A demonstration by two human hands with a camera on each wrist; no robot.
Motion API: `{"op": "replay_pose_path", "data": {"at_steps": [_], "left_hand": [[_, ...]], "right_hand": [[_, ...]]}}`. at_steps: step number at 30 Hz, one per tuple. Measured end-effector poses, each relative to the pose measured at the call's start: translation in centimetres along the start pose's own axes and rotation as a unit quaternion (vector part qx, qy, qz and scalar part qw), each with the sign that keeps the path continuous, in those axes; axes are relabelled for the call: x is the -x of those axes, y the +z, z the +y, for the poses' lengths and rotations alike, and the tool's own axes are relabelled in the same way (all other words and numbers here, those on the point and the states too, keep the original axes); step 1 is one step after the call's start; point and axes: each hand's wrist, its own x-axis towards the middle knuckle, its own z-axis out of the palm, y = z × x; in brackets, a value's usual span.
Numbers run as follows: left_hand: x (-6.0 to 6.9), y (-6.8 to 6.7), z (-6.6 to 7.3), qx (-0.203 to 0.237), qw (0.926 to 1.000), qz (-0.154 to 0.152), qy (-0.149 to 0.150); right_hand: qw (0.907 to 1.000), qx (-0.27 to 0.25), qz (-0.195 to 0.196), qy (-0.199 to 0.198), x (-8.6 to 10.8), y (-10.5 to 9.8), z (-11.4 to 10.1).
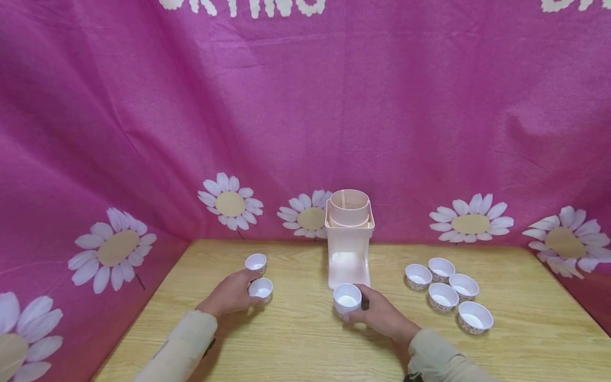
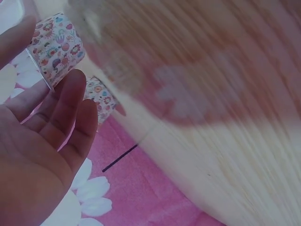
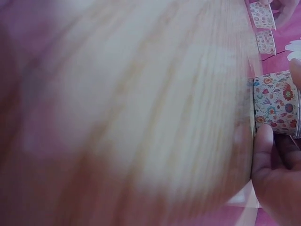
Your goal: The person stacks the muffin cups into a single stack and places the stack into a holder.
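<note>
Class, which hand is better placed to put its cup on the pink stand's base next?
Probably the right hand: it grips a cup just in front of the pink stand. The left hand holds another cup, farther from the stand.

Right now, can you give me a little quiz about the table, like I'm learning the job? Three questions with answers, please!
1. How many cups stand grouped at the right in the head view?
2. True or false: the left hand is holding nothing.
3. Fill in: the pink stand is closer to the person's ____ hand.

Key:
1. Five.
2. False; it holds a small cup.
3. Right; the right hand is just in front of it.
</note>
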Motion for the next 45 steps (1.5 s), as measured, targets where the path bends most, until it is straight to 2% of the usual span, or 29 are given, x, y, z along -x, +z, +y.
{"op": "replay_pose_path", "data": {"at_steps": [3, 10, 18, 21, 28, 33, 40, 45], "left_hand": [[-0.1, 0.1, 0.3, -0.002, 1.0000, 0.008, 0.004], [-0.4, 0.3, 1.0, 0.015, 0.9989, 0.027, 0.034], [-1.0, 0.6, 2.2, 0.034, 0.9981, 0.035, 0.037], [-1.5, 0.8, 2.6, 0.037, 0.9974, 0.037, 0.050], [-2.0, 0.9, 4.4, 0.053, 0.9951, 0.032, 0.077], [-2.5, 1.0, 5.7, 0.049, 0.9929, 0.022, 0.106], [-3.2, 0.6, 6.9, 0.022, 0.9948, 0.010, 0.099], [-3.5, 0.0, 7.8, -0.006, 0.9926, -0.021, 0.120]], "right_hand": [[1.0000, -0.004, -0.002, -0.001, 0.0, 0.0, 0.2], [0.9997, -0.007, -0.005, -0.024, -0.1, 0.0, 0.4], [0.9999, 0.017, -0.002, 0.000, -0.1, -0.3, 0.2], [0.9998, 0.019, 0.001, -0.002, -0.2, -0.4, 0.2], [0.9999, 0.009, -0.007, -0.004, -0.1, -0.2, 0.2], [0.9999, 0.002, -0.008, -0.007, 0.1, -0.1, 0.3], [1.0000, 0.002, -0.005, -0.007, 0.1, -0.2, 0.2], [0.9999, 0.007, -0.007, -0.007, 0.0, -0.2, 0.4]]}}
